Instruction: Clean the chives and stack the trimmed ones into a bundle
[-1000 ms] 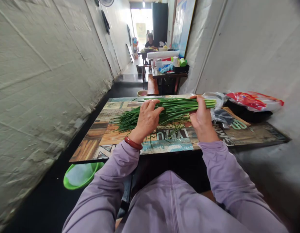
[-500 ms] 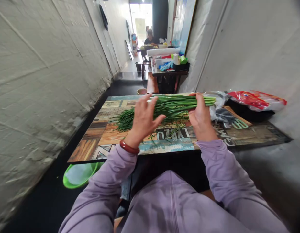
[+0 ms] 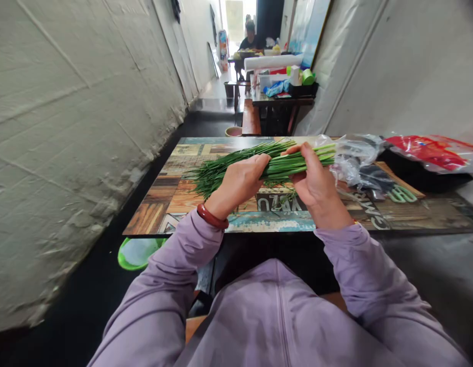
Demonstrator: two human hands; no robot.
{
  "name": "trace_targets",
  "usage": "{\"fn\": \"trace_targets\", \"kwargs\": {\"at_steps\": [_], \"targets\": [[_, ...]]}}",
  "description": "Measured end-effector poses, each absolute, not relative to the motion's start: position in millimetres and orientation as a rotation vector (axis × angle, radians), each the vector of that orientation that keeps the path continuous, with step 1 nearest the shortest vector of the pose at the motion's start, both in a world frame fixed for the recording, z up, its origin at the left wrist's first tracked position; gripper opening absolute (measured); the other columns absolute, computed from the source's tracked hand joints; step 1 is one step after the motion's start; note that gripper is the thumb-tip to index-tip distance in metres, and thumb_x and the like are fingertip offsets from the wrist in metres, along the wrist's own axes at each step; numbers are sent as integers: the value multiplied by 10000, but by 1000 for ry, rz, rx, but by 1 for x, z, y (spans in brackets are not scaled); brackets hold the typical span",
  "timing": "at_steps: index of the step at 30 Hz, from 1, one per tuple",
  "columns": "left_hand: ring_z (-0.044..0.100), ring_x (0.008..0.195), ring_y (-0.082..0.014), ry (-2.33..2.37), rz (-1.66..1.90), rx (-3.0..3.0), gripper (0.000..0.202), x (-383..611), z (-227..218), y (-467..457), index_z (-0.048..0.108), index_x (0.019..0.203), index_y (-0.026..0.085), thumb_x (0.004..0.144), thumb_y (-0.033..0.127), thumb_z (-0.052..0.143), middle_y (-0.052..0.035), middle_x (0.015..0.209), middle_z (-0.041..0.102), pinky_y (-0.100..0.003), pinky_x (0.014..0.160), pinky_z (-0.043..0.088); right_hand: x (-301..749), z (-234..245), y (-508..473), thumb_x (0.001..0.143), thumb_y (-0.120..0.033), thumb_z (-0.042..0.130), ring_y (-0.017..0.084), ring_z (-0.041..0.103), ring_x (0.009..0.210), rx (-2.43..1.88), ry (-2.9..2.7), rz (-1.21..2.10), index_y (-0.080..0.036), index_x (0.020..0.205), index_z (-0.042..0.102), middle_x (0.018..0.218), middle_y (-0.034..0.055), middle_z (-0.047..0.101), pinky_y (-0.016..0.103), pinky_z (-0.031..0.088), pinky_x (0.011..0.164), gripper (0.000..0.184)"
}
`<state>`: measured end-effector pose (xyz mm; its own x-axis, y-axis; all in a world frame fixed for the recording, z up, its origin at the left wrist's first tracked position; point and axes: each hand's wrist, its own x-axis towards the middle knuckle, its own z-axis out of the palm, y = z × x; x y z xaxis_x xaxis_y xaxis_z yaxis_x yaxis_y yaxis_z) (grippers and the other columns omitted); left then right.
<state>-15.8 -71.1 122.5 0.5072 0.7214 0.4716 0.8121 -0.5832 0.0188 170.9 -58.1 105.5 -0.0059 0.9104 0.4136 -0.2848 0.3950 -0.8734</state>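
Note:
A bunch of long green garlic chives [image 3: 284, 166] lies across between my hands, pale stem ends to the right and leafy tips to the left. My right hand [image 3: 315, 181] is wrapped round the stems near their cut ends, thumb on top. Closed round the middle of the bunch is my left hand [image 3: 244, 178], with a reddish-brown bangle [image 3: 212, 216] at its wrist. Beneath and behind the bunch, more chives rest on the patterned wooden table [image 3: 175, 191]. Loose trimmed bits lie on the tabletop below my hands.
To the right are clear plastic bags [image 3: 353, 158], green-handled scissors [image 3: 402, 194] and a red-and-clear package [image 3: 431, 153]. A green basin [image 3: 129, 260] stands below the table's left edge. Beyond, another table [image 3: 282, 101] carries a white roll and boxes. A person [image 3: 250, 38] sits far back.
My left hand, spread open before, has closed round the chives. The bunch now tilts slightly up to the right. The view has shifted, so the surroundings sit higher and further right.

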Motion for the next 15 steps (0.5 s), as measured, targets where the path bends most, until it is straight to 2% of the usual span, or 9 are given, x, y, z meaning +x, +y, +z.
{"fn": "trace_targets", "kwargs": {"at_steps": [3,6,9,12,15], "targets": [[656,905,-205,-1442,-574,-2435,276,-43,138,-75,563,1130,171,860,150,511,-89,995,690,-294,756,487,163,96,-54,905,-592,556,231,679,1054,-626,-1456,1033,-310,1108,646,1128,54,703,460,596,873,359],[652,934,-212,-1636,-488,-2244,284,-83,158,-74,554,1164,170,889,199,492,-94,1007,684,-299,797,479,147,73,-55,876,-536,629,216,667,1071,-670,-1720,986,-288,1285,575,1203,63,682,443,576,925,481],[647,1001,-237,-1823,-348,-2062,297,-130,170,-67,544,1190,169,924,227,427,-115,1035,685,-319,847,476,122,40,-62,911,-428,594,218,669,1086,-741,-2040,885,-233,1281,610,1240,95,675,418,559,952,419],[642,1072,-294,-2027,-139,-1896,338,-181,167,-55,522,1226,147,944,273,383,-161,1099,682,-374,889,480,100,10,-67,914,-357,593,247,625,1195,-611,-2270,678,-206,1252,638,1255,120,677,454,497,1050,373],[648,1088,-347,-2154,-14,-1797,362,-228,150,-44,529,1226,134,941,293,374,-200,1137,677,-427,893,487,92,-14,-61,931,-320,570,254,628,1191,-576,-2376,563,-201,1268,627,1262,138,674,469,508,1028,362]]}}
